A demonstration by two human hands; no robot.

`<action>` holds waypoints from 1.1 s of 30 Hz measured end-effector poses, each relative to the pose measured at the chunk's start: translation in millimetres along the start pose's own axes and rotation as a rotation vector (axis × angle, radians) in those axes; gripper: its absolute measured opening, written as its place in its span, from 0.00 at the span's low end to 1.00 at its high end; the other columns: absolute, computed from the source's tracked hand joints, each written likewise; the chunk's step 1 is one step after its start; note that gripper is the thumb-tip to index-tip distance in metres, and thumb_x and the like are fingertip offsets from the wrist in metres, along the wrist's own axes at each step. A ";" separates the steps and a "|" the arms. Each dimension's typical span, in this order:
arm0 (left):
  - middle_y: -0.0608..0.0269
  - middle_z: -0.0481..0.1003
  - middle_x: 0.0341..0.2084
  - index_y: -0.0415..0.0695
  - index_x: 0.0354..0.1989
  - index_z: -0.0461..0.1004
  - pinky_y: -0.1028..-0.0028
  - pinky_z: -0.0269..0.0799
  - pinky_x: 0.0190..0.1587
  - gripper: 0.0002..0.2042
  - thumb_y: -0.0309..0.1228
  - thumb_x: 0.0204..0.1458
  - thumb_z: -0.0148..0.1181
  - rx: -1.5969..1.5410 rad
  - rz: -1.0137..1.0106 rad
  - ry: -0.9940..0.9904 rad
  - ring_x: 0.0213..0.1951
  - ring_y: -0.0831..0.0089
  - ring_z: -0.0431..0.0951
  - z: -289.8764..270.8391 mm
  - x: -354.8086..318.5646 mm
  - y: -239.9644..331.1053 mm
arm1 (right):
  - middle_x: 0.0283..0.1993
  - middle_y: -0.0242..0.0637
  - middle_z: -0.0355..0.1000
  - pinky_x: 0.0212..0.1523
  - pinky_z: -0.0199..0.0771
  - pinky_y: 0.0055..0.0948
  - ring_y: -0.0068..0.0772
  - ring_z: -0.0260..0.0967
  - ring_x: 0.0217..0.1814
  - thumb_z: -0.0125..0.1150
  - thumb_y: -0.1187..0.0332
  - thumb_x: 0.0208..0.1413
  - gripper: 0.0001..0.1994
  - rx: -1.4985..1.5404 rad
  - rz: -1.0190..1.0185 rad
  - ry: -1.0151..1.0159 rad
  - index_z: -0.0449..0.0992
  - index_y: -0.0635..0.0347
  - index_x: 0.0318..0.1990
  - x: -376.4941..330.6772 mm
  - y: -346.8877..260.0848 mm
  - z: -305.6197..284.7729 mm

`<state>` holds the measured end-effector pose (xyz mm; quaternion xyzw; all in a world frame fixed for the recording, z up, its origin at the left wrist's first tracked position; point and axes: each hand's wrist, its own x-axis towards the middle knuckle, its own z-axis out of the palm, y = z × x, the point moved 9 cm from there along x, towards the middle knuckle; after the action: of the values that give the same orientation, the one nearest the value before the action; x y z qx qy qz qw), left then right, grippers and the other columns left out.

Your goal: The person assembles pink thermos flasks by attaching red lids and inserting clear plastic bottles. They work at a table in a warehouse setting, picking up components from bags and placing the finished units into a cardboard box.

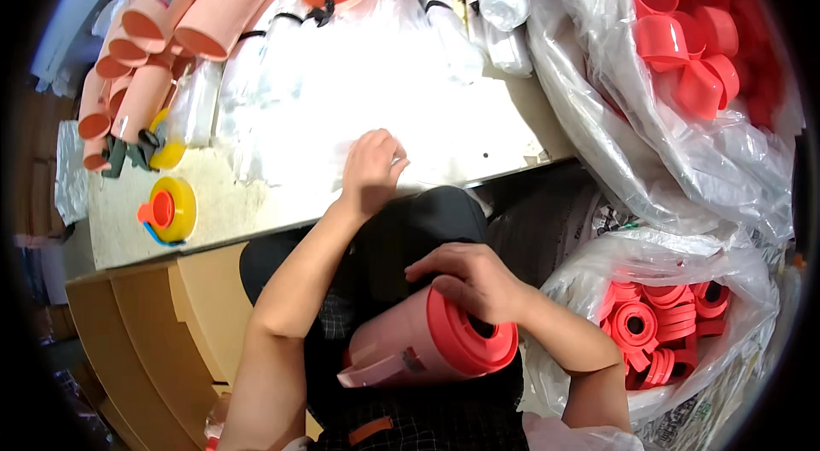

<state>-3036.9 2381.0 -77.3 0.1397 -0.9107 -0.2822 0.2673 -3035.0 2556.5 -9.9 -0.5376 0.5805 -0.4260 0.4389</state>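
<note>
Across my lap lies a pink thermos jug [395, 333], its handle toward my left and its red collar [471, 337] toward my right. A dark round opening shows in the collar. My right hand [472, 274] rests over the collar's upper edge, thumb against it and fingers bent; the fingertips' contact is partly hidden. At the table's front edge, my left hand [372, 167] is empty, thumb apart from its loosely bent fingers. Bright glare washes out the table [342, 101] beyond that hand.
Pink jug bodies [231, 2] are piled at the back left, near clear plastic-wrapped cylinders [448, 41]. A yellow tape roll [177, 207] lies front left. To the right are bags of red cups [662, 41] and red collars [634, 325]. A cardboard box [154, 331] stands below the table.
</note>
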 end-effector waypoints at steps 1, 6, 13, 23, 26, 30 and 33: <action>0.54 0.73 0.28 0.40 0.28 0.74 0.60 0.70 0.41 0.04 0.25 0.47 0.63 -0.021 -0.049 -0.038 0.36 0.50 0.73 7.2 1.7 -11.9 | 0.46 0.48 0.79 0.52 0.76 0.36 0.45 0.78 0.48 0.54 0.79 0.56 0.14 0.023 0.031 0.001 0.79 0.68 0.49 -1.7 2.7 -2.2; 0.56 0.79 0.33 0.37 0.33 0.76 0.65 0.72 0.42 0.10 0.30 0.63 0.51 -0.466 -0.549 -0.099 0.37 0.62 0.79 20.1 -0.3 -49.0 | 0.35 0.40 0.80 0.39 0.76 0.27 0.27 0.77 0.34 0.61 0.73 0.61 0.06 0.225 0.126 0.424 0.80 0.67 0.41 3.5 63.4 -51.7; 0.53 0.81 0.36 0.34 0.39 0.76 0.70 0.76 0.48 0.16 0.37 0.67 0.51 -1.174 -0.608 -0.049 0.40 0.67 0.82 -4.8 -24.8 43.3 | 0.35 0.38 0.80 0.40 0.76 0.22 0.21 0.75 0.37 0.60 0.71 0.64 0.09 0.432 0.164 0.785 0.80 0.68 0.33 11.3 80.2 -79.0; 0.50 0.81 0.43 0.32 0.47 0.76 0.64 0.76 0.51 0.16 0.34 0.67 0.49 -1.323 -0.596 0.010 0.44 0.64 0.82 -15.9 -57.8 58.9 | 0.32 0.33 0.79 0.35 0.72 0.18 0.17 0.72 0.31 0.65 0.73 0.61 0.07 0.406 0.028 0.768 0.81 0.70 0.38 -11.2 58.2 -66.0; 0.55 0.82 0.37 0.33 0.44 0.79 0.73 0.76 0.44 0.17 0.34 0.70 0.46 -1.432 -0.567 0.083 0.40 0.71 0.82 -7.8 -65.3 60.1 | 0.32 0.35 0.79 0.35 0.73 0.19 0.17 0.72 0.31 0.64 0.72 0.63 0.08 0.433 0.115 0.850 0.81 0.71 0.38 -15.2 59.3 -63.1; 0.59 0.81 0.33 0.35 0.43 0.80 0.76 0.71 0.36 0.17 0.35 0.70 0.47 -1.237 -0.488 0.139 0.33 0.75 0.79 -33.5 -56.1 72.4 | 0.31 0.33 0.77 0.35 0.73 0.20 0.20 0.71 0.29 0.69 0.71 0.58 0.08 0.559 0.131 1.004 0.80 0.69 0.35 -29.1 67.8 -83.0; 0.63 0.79 0.27 0.36 0.39 0.79 0.77 0.66 0.31 0.16 0.35 0.69 0.48 -1.159 -0.626 -0.007 0.26 0.78 0.74 -14.5 -62.0 65.3 | 0.30 0.29 0.75 0.34 0.71 0.19 0.18 0.67 0.28 0.75 0.72 0.50 0.09 0.158 -0.018 0.938 0.80 0.66 0.34 -25.6 24.7 -72.1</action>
<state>-2984.7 2452.1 -54.0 0.2306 -0.5284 -0.7919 0.2013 -3110.0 2585.1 -14.3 -0.2572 0.6770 -0.6695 0.1654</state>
